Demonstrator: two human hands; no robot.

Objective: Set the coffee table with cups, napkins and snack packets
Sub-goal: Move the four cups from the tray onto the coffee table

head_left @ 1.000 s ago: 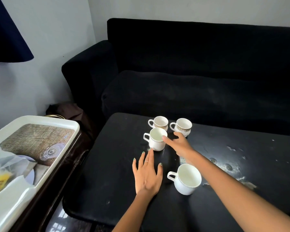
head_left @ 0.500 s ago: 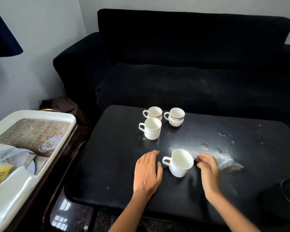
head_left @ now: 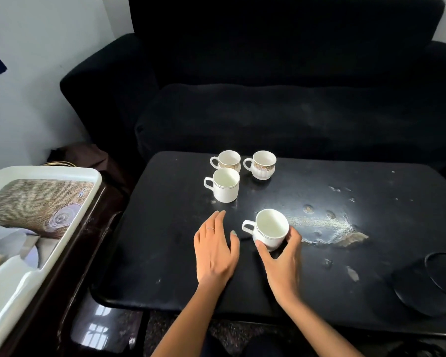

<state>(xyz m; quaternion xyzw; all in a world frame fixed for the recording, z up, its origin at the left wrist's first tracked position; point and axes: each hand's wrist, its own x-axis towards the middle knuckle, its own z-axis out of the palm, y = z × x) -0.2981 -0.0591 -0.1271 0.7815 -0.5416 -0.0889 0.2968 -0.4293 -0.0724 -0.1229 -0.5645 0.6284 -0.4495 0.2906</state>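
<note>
Since half a second ago the right hand (head_left: pixel 281 261) has closed in from beside the near cup (head_left: pixel 269 229) and now grips it, thumb on the near left of the wall and fingers wrapped round the right side; the cup looks tilted a little toward the person. The left hand (head_left: pixel 214 249) has hardly shifted: it lies flat on the black counter (head_left: pixel 152 240) with fingers straight and together, holding nothing, just left of the cup's handle.

Three more cups stand farther back on the counter, well apart from the hands. A plain white cup (head_left: pixel 224 184) with its handle to the left is nearest of these. Behind it stand two patterned cups side by side, the left patterned cup (head_left: pixel 227 161) partly hidden by the plain one and the right patterned cup (head_left: pixel 262 164) just beside it.

The counter top is scuffed, with a worn pale patch to the right of the gripped cup. A dark round lid (head_left: pixel 433 282) lies at the counter's right near corner. To the left a white tray (head_left: pixel 70 173) sits on a dark side stand, holding a woven mat (head_left: pixel 34 199) and some crumpled plastic bags (head_left: pixel 3 240). A black sofa (head_left: pixel 281 86) fills the background.
</note>
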